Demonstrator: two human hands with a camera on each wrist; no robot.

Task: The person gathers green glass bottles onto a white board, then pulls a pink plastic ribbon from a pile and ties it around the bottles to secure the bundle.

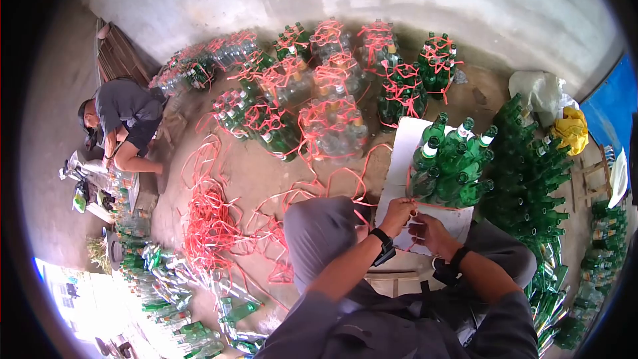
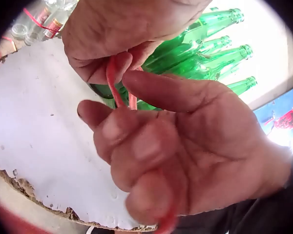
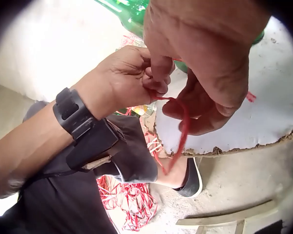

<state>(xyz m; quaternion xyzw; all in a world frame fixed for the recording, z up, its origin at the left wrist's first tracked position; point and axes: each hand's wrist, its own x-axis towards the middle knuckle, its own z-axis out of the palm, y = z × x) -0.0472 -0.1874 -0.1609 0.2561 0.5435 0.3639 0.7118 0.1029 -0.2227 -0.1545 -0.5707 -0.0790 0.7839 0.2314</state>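
Both hands work a red plastic strap (image 2: 113, 80) at the near side of a cluster of green glass bottles (image 1: 452, 169). The bottles stand upright on a white board (image 1: 400, 143) in front of the person. My left hand (image 1: 399, 215) pinches the strap close to the bottles' base. Just to its right, my right hand (image 1: 432, 235) has curled fingers, with the strap running between them and trailing below. In the right wrist view a loose bend of strap (image 3: 184, 126) hangs by the right fingers. Part of the strap is hidden behind the hands.
Bundles of bottles tied with red strap (image 1: 332, 126) stand beyond the board. A tangled strap heap (image 1: 211, 226) lies on the floor at left. Many loose green bottles (image 1: 528, 179) crowd the right side, near a yellow bag (image 1: 570, 129). Another person (image 1: 126, 119) bends over at far left.
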